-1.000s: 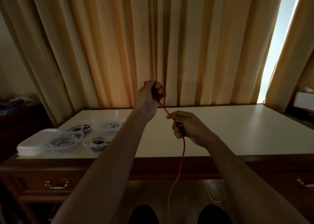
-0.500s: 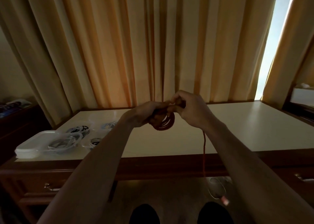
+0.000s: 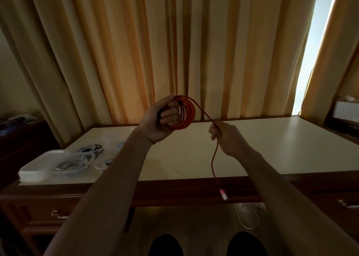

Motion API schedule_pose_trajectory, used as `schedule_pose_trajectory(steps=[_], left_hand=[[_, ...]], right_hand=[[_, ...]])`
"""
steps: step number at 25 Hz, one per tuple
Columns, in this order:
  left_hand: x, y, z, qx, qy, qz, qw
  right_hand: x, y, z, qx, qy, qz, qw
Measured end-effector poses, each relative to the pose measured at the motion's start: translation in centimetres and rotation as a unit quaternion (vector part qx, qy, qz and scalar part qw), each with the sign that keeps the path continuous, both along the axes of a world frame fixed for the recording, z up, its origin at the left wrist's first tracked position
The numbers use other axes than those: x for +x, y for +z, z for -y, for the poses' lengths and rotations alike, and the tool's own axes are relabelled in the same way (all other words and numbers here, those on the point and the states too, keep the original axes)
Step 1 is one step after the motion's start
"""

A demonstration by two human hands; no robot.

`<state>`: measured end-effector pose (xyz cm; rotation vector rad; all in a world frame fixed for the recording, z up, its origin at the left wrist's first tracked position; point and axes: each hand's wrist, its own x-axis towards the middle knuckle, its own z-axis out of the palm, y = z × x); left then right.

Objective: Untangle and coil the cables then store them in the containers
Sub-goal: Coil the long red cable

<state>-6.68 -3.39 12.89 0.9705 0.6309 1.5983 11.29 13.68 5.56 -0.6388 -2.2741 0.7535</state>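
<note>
Left hand (image 3: pixel 162 119) grips the coiled orange cable (image 3: pixel 184 113); right hand (image 3: pixel 227 137) pinches its hanging tail

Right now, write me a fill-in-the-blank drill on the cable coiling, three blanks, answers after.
1. The left hand grips a coil of ____ cable.
2. The right hand pinches the loose strand, and its plug end hangs ____ the table edge.
3. The containers holding stored cables sit at the table's ____ end.

Answers: orange; below; left
</note>
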Motion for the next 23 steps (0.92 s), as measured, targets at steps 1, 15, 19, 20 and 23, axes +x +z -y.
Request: schedule_pose_trajectory(steps=[1,15,19,20,23], left_hand=[[0.2,0.1,0.0,0.023,0.006,0.045,0.999],[0.8,-4.0,-3.1,-0.114,0.370,-0.576,0.720],[-0.1,-4.3,-2.5,-0.194,0.293,-0.637,0.686],[-0.1,-4.2,-2.2,-0.207,0.268,-0.606,0.720],[-0.5,-4.5,-1.0,-0.175,0.106,-0.416,0.886]], right_hand=[[0.0,-0.3,0.2,-0.017,-0.004,0.009,1.000],[-0.3,5.4,7.0,0.099,0.119,0.211,0.965],[0.5,5.7,5.0,0.163,0.028,0.171,0.971],[0.5,5.6,4.3,0.204,-0.003,0.137,0.969],[0.0,4.9,2.8,0.365,-0.075,0.042,0.927]])
